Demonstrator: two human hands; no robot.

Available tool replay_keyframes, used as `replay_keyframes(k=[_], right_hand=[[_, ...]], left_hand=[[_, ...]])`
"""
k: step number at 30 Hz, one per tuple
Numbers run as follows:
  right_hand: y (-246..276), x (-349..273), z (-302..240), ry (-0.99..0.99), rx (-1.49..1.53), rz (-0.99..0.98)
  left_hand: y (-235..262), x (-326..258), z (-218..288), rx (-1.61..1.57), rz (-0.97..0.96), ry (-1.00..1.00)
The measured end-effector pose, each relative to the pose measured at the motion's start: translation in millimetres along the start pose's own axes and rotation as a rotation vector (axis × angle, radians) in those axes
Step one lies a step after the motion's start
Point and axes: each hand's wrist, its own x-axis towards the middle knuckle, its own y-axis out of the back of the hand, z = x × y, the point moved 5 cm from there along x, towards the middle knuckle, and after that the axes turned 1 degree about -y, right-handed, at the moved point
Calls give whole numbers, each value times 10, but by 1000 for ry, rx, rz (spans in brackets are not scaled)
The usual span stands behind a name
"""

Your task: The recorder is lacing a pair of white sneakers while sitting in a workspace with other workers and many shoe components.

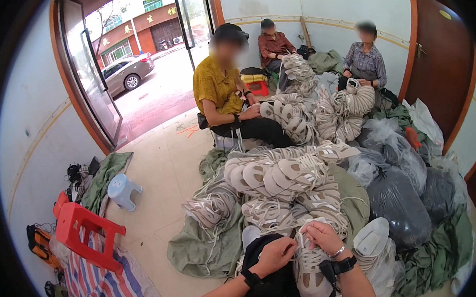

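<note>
A beige and white shoe upper (312,276) lies across my lap, toe toward me, with pale laces crossing its front. My left hand (276,254) is closed in a pinch at its left side, on a thin shoelace. At the upper's far end, my right hand (322,238) pinches a lace close to the top eyelets; its fingers partly cover the opening. Just beyond both hands lies a heap of similar laced uppers (282,178), bundled in overlapping rows. A stack of pale uppers (372,238) rests right of my right forearm.
Green cloth sacks (208,244) lie under the heap. Stuffed dark plastic bags (397,204) crowd the right side. A red stool (89,234) and a blue stool (124,191) stand at left. Three people sit beyond the heap; the nearest, in a yellow shirt (213,80), handles uppers.
</note>
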Motion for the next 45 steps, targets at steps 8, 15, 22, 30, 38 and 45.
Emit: replay_keyframes(k=[8, 15, 22, 30, 38, 45], right_hand=[[43, 31, -19, -32, -24, 68], [29, 25, -29, -18, -5, 34], [34, -8, -26, -1, -39, 43], [2, 37, 13, -8, -33, 26], [12, 10, 0, -10, -11, 23], [-7, -55, -70, 7, -22, 36]], left_hand=[[11, 53, -14, 83, -6, -33], [-6, 38, -30, 17, -33, 13], [-31, 29, -25, -11, 3, -35], [13, 2, -47, -4, 4, -10], [9, 32, 11, 1, 3, -18], [-28, 3, -20, 17, -2, -29]])
